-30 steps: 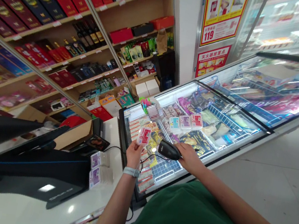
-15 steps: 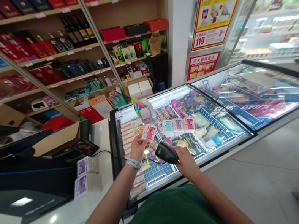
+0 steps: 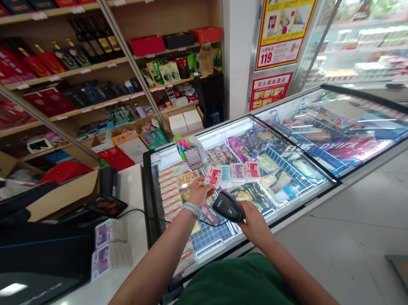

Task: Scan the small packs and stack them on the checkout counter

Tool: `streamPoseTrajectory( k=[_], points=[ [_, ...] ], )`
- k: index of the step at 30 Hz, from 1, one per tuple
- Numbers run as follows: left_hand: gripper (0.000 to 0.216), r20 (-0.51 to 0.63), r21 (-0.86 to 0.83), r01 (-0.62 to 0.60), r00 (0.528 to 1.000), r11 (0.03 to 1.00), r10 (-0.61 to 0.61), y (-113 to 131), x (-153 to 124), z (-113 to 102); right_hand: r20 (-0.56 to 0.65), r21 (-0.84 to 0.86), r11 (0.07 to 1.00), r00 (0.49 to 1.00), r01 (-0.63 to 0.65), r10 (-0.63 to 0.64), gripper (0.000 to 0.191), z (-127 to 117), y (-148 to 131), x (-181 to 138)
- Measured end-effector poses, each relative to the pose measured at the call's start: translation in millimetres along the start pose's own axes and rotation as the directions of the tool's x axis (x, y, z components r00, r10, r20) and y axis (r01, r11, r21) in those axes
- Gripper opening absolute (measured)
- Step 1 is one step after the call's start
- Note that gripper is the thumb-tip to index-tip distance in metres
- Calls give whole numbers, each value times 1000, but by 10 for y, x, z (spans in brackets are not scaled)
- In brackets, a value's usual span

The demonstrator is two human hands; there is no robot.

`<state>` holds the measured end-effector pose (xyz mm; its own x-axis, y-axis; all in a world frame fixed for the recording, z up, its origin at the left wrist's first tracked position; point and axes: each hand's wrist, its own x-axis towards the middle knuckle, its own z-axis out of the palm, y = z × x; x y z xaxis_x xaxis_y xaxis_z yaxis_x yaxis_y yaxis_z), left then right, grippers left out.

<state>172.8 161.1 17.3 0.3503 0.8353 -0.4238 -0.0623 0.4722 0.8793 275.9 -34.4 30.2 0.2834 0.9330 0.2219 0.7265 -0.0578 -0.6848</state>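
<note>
Yellow poster (image 3: 286, 22) on the pillar: the number 119 in white on a red band.
Red sign (image 3: 270, 89) below it: Chinese characters, too small to read surely.
Shelf price tags (image 3: 77, 9): not readable.
Freezer packs (image 3: 242, 170): print too blurred.

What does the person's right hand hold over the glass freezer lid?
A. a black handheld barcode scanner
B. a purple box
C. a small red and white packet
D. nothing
A: the right hand grips a black handheld barcode scanner with a cable, above the glass freezer lid, while the left hand holds the small red and white packet.
</note>
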Motion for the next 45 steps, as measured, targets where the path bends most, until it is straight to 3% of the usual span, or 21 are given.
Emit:
streamPoseTrajectory(
  k=[11,21,28,34,40,45],
  points=[
    [61,83,97,-7,997,995,-1,-156,123,547,-145,79,987,978,-137,147,37,-113,117,-107],
    [51,22,213,-40,999,976,36,-329,241,1039,-173,84,977,963,-196,208,32,-243,176,-184],
    [51,101,431,-48,995,901,4,-117,10,1036,-185,73,976,959,-203,213,33,-273,240,-184],
    [43,29,643,-53,999,764,44,77,-101,983,-164,69,978,965,-195,204,34,-238,242,-133],
    [48,42,656,-52,999,753,33,100,-85,923,-157,77,979,968,-188,198,34,-214,229,-103],
    [42,53,571,-97,995,815,82,70,-57,834,-152,76,981,970,-179,189,33,-207,200,-80]
  ],
)
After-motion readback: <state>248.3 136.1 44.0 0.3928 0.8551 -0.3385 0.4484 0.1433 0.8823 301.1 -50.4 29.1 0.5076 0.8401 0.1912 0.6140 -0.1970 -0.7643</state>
